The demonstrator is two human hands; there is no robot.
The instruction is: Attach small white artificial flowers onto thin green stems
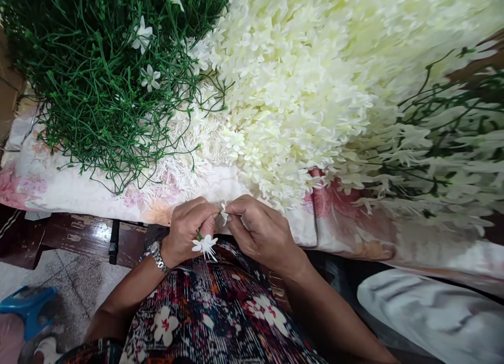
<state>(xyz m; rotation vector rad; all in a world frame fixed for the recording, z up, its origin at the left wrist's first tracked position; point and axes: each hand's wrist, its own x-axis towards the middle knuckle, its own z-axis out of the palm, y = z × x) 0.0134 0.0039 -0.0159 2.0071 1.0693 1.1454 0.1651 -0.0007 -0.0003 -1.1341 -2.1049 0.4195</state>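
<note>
My left hand [189, 227] is closed around a thin green stem [199, 235] that carries a small white artificial flower [205, 244] at its lower end. My right hand [258, 230] pinches a small white blossom [224, 214] against the tip of that stem. Both hands meet just in front of the table edge, above my lap. A metal watch [159, 256] sits on my left wrist.
A big heap of cream artificial blossoms [299, 86] fills the table's middle. A tangle of bare green stems [98, 86] lies at the left. Finished sprigs with flowers [441, 154] lie at the right. A floral cloth [59, 185] covers the table. A blue stool [27, 306] stands below left.
</note>
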